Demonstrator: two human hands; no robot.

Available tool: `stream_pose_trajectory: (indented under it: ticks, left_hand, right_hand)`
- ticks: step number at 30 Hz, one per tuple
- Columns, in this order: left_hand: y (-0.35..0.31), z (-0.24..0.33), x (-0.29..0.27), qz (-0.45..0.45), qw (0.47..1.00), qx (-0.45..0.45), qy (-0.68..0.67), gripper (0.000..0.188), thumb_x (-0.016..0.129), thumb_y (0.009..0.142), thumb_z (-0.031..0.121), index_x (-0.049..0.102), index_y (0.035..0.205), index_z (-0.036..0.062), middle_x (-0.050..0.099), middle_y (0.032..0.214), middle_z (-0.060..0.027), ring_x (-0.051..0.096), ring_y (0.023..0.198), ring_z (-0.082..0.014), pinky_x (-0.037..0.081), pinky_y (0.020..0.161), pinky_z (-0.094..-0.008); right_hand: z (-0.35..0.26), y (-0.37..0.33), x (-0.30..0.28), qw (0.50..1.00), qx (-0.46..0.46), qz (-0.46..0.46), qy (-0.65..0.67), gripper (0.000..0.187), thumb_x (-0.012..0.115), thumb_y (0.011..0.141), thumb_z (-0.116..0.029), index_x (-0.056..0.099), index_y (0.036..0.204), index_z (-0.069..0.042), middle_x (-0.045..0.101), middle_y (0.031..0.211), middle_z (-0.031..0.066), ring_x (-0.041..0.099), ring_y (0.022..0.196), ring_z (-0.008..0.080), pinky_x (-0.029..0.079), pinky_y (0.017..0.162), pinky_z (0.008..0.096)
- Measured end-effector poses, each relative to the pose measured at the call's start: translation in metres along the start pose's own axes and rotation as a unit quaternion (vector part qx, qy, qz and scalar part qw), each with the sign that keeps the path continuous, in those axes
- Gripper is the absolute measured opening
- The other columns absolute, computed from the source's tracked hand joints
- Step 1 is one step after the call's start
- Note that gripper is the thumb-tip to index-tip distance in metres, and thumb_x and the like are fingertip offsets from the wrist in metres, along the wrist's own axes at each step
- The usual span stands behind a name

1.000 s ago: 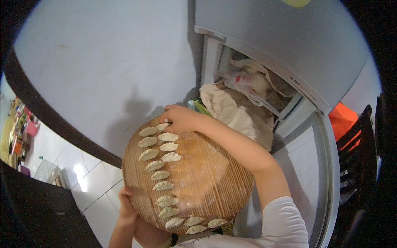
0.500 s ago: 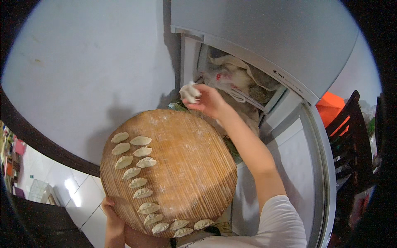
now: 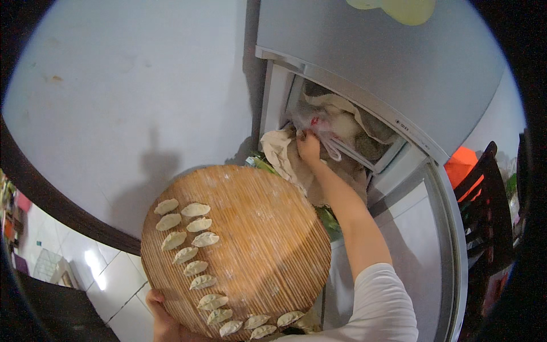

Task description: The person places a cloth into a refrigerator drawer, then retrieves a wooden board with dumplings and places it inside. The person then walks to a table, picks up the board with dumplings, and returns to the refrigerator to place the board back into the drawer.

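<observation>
A round woven straw tray (image 3: 268,239) carries several raw dumplings (image 3: 195,210) in rows along its left and near rim. My left hand (image 3: 161,319) grips the tray's near left edge from below. My right hand (image 3: 308,146) reaches into the open freezer compartment (image 3: 342,131) and rests on a beige cloth (image 3: 283,151) draped over its contents, just under a clear plastic bag (image 3: 325,122) of frozen food. Whether the fingers hold anything is hidden.
The grey fridge door (image 3: 393,74) stands above the open compartment. A white wall (image 3: 131,97) is on the left, with white floor tiles (image 3: 108,273) below. A dark chair (image 3: 484,194) and something orange (image 3: 461,165) sit on the right.
My right hand left the tray, lifted a pale lump toward the freezer, and now lies deeper inside on the cloth. The tray shifted a little lower and left in view.
</observation>
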State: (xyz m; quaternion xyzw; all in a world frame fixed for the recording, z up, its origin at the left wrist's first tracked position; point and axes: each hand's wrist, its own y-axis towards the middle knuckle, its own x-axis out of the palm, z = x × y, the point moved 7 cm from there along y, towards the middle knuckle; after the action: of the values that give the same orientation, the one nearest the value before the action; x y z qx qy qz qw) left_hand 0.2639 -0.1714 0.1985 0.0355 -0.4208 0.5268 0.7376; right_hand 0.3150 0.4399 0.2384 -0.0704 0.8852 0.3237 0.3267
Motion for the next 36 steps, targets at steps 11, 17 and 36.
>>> stream_pose_trajectory:
  ticks: [11, 17, 36]
  left_hand:
    - [-0.012, -0.004, 0.002, -0.011, 0.999, 0.035, 0.014, 0.041, 0.043, 0.073, 0.024, 0.041, 0.109, 0.0037, 0.046, 0.120, -0.0151, 0.050, 0.102, -0.0317, 0.042, 0.089, -0.0448]
    - [-0.010, -0.003, 0.019, -0.044, 0.999, 0.013, 0.010, 0.038, 0.043, 0.073, 0.023, 0.046, 0.106, 0.0041, 0.049, 0.117, -0.0129, 0.050, 0.104, -0.0303, 0.043, 0.089, -0.0442]
    - [-0.027, 0.016, 0.004, -0.096, 0.951, 0.252, 0.152, 0.026, 0.051, 0.067, 0.017, 0.049, 0.092, 0.0076, 0.054, 0.109, -0.0155, 0.055, 0.096, -0.0295, 0.051, 0.078, -0.0413]
  right_hand:
    - [0.017, 0.004, 0.023, 0.974, 0.160, -0.091, -0.133, 0.026, 0.052, 0.080, -0.017, 0.063, 0.094, 0.002, 0.061, 0.098, 0.0226, 0.059, 0.087, 0.0375, 0.046, 0.079, 0.0447]
    - [0.060, 0.027, 0.045, 0.962, 0.120, -0.141, -0.203, 0.027, 0.050, 0.080, -0.021, 0.065, 0.092, -0.001, 0.062, 0.099, 0.0202, 0.060, 0.087, 0.0337, 0.047, 0.078, 0.0433]
    - [0.124, 0.047, 0.041, 0.967, 0.111, -0.188, -0.129, 0.029, 0.053, 0.079, -0.022, 0.063, 0.099, -0.004, 0.058, 0.108, 0.0210, 0.054, 0.100, 0.0344, 0.042, 0.086, 0.0424]
